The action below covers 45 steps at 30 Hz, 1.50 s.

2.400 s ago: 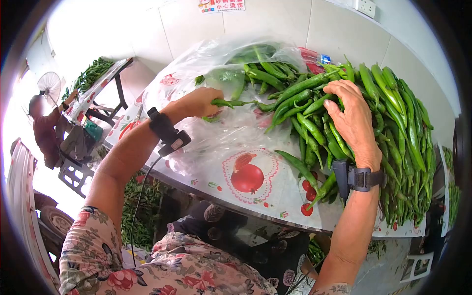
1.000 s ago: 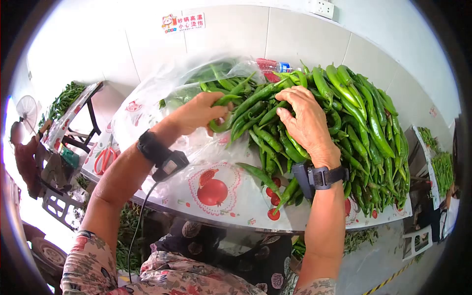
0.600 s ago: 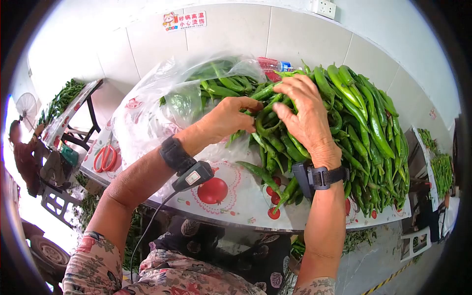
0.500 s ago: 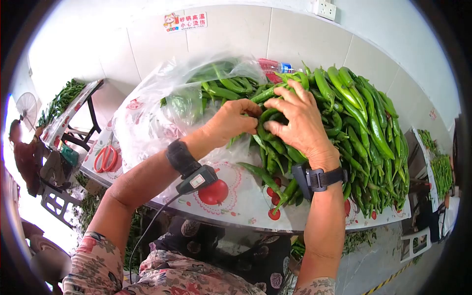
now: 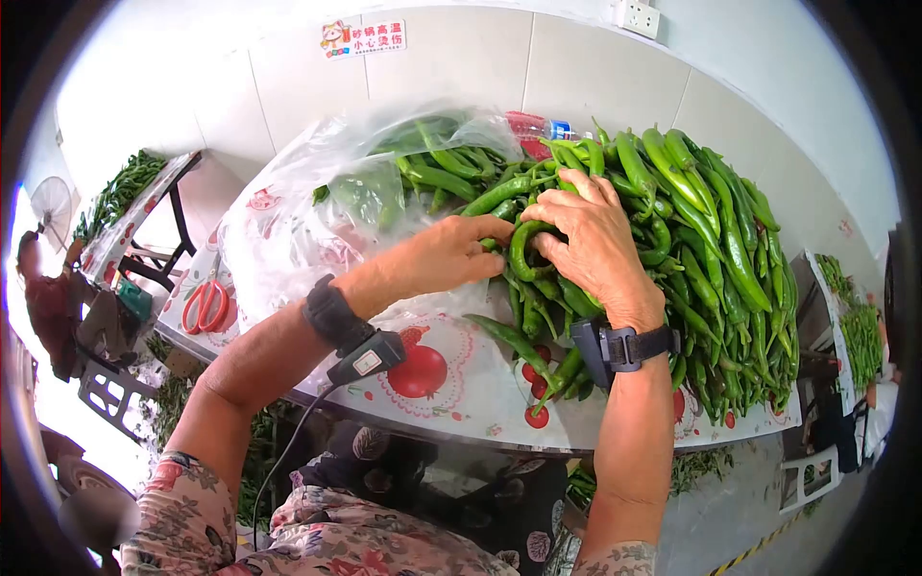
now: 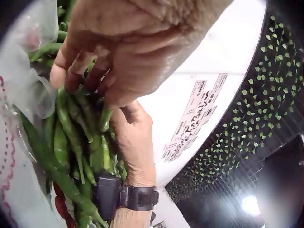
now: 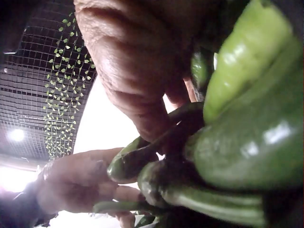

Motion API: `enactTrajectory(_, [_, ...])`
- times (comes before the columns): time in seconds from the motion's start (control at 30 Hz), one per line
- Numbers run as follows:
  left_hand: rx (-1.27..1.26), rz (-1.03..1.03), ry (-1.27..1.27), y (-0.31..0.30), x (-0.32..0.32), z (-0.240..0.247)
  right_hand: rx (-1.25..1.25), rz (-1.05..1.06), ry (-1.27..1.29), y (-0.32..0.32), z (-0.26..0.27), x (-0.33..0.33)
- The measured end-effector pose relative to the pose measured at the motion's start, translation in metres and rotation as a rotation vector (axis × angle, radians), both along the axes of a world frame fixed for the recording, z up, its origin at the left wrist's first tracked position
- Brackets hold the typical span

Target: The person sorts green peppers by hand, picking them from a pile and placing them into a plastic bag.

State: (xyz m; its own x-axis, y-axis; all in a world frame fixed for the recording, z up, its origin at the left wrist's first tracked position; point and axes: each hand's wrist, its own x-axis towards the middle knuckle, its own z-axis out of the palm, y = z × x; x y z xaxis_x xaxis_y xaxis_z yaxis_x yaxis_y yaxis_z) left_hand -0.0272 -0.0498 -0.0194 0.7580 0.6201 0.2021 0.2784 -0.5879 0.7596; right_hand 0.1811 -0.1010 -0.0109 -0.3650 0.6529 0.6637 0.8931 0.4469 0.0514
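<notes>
In the head view, a big heap of long green chili peppers (image 5: 730, 259) covers the table's right half. My right hand (image 5: 600, 250) reaches into its left side, thumb and fingers round a curved green chili pepper (image 5: 520, 257). The right wrist view shows the thumb pressed against that dark, bent pepper (image 7: 128, 166). My left hand (image 5: 437, 257) is just left of it, fingers curled in at the pile, with a bit of green chili pepper (image 5: 489, 244) between thumb and forefinger. From the left wrist, the curled fingers (image 6: 71, 71) hide most of what they grip.
A clear plastic bag (image 5: 317, 206) with more peppers spreads on the left, over a fruit-print tablecloth (image 5: 461, 374). Red-handled scissors (image 5: 206, 307) rest at the left edge. A bottle (image 5: 557, 129) lies behind the heap. Another person (image 5: 53, 307) sits at a further table.
My left hand carried a pepper from the bag side rightward to the heap, beside my right hand. The right hand's fingers have shifted, and a curved pepper now shows at its thumb.
</notes>
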Motion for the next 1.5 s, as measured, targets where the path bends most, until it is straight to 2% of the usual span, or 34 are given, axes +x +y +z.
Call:
enactTrajectory(0.2, [-0.050, 0.017, -0.081, 0.010, -0.004, -0.007, 0.004, -0.005, 0.011, -0.001, 0.001, 0.000])
enactTrajectory(0.3, [0.019, 0.018, -0.050, 0.017, -0.006, -0.018, -0.003, -0.003, 0.012, -0.001, 0.001, 0.000])
enactTrajectory(0.4, [0.166, -0.017, 0.062, 0.003, -0.008, -0.009, -0.006, -0.001, 0.015, -0.001, 0.001, 0.000])
enactTrajectory(0.5, [0.143, -0.069, 0.037, 0.003, -0.011, -0.012, 0.016, 0.015, 0.008, 0.000, 0.000, 0.001])
enactTrajectory(0.6, [0.016, -0.047, -0.036, 0.005, -0.017, -0.014, 0.031, 0.006, 0.013, 0.001, -0.001, 0.001])
enactTrajectory(0.7, [-0.053, -0.053, -0.054, -0.004, -0.026, -0.002, 0.033, -0.012, 0.013, 0.001, -0.001, 0.000])
enactTrajectory(0.77, [0.011, -0.035, -0.081, -0.032, -0.034, 0.019, -0.025, -0.044, -0.002, 0.001, -0.001, 0.000])
enactTrajectory(0.83, [0.361, -0.129, -0.132, -0.056, -0.045, 0.033, -0.035, -0.074, -0.038, 0.004, -0.001, 0.000])
enactTrajectory(0.87, [0.411, -0.141, -0.311, -0.076, -0.052, 0.037, 0.009, -0.031, 0.001, 0.007, -0.006, 0.003])
enactTrajectory(0.9, [0.460, -0.190, -0.379, -0.089, -0.057, 0.041, 0.053, 0.018, 0.039, 0.010, -0.011, 0.005])
enactTrajectory(0.97, [0.488, -0.285, -0.497, -0.105, -0.060, 0.040, 0.089, -0.032, 0.012, 0.010, -0.013, 0.004])
enactTrajectory(1.03, [0.444, -0.330, -0.551, -0.107, -0.054, 0.030, 0.023, -0.061, -0.032, 0.013, -0.012, 0.004])
enactTrajectory(1.13, [0.395, -0.346, -0.604, -0.105, -0.049, 0.018, 0.149, -0.095, -0.037, 0.017, -0.018, 0.003])
enactTrajectory(1.5, [0.349, -0.367, -0.632, -0.104, -0.049, 0.010, 0.071, -0.158, -0.087, 0.017, -0.018, 0.003])
